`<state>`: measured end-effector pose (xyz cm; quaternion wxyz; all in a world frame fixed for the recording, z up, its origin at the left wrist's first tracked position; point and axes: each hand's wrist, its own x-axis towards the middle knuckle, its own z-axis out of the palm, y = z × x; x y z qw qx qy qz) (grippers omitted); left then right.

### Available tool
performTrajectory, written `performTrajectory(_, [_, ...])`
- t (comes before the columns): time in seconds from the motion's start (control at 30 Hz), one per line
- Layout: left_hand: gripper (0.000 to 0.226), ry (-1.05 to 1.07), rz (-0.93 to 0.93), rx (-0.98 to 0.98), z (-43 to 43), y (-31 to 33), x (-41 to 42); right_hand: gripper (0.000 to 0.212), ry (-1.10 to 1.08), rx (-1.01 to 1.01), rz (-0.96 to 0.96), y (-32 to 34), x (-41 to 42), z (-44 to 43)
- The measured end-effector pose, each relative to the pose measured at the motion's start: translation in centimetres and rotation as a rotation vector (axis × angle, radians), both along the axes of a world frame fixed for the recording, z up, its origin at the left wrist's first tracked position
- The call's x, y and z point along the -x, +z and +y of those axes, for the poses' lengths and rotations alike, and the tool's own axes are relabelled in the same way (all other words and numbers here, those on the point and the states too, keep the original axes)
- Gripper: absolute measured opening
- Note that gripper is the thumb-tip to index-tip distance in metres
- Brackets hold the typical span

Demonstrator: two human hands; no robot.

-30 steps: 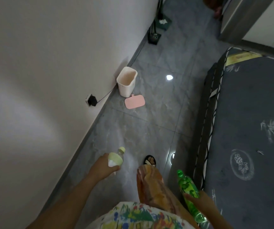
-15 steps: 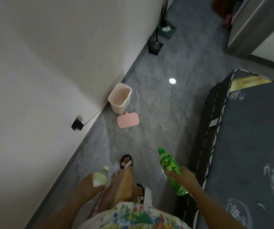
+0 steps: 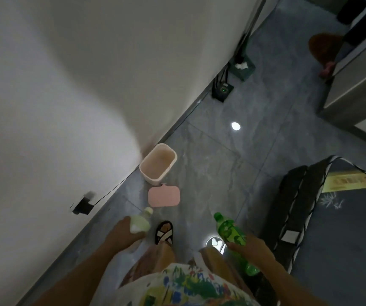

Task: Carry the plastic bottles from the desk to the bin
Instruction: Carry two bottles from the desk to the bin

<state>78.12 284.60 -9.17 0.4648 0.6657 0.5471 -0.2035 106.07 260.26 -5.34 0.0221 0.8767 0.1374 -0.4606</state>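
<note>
My left hand [image 3: 123,234] grips a small pale-green bottle [image 3: 141,222] with a light cap, held low over the grey floor. In my right hand [image 3: 251,247] is a bright green plastic bottle [image 3: 230,231], its cap pointing forward and up. The pale pink bin [image 3: 158,163] stands open against the white wall, a short step ahead of both hands. Its pink lid [image 3: 164,196] lies flat on the floor just in front of it. The inside of the bin looks bare.
A dark mattress [image 3: 343,228] with a piped edge fills the right side. On the wall at left a black plug [image 3: 82,206] sits with a cable running along the skirting. A black device [image 3: 222,90] and a tissue box [image 3: 243,68] stand farther along the wall. My sandalled foot [image 3: 165,233] is between the hands.
I have walked closer to the bin, which now sits larger and nearer the frame's middle. Both hands still hold their bottles; the left hand has lifted forward.
</note>
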Motion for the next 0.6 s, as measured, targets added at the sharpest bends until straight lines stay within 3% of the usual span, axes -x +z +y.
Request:
performTrajectory(0.1, [0.063, 0.008, -0.093, -0.010, 3.6, 0.5, -5.1, 0.081, -0.006, 0.035, -0.009, 0.3, -4.7, 2.9])
performTrajectory(0.27, [0.040, 0.108, -0.224, -0.082, 6.7, -0.1, -12.5, 0.078, 0.079, 0.043, 0.003, -0.6, -13.2, 9.0])
performTrajectory(0.33, [0.040, 0.184, -0.243, -0.084, 7.1, -0.9, -14.6, 0.078, 0.155, 0.054, 0.007, -0.9, -16.5, 12.1])
performTrajectory(0.47, [0.067, 0.387, -0.123, -0.032, 7.0, -2.8, -18.5, 0.081, 0.322, -0.012, 0.044, -2.3, -23.1, 19.2])
performTrajectory(0.6, [0.064, 0.681, -0.047, -0.022, 5.8, -3.4, -22.4, 0.090, 0.445, -0.063, 0.173, -3.3, -27.7, 25.6])
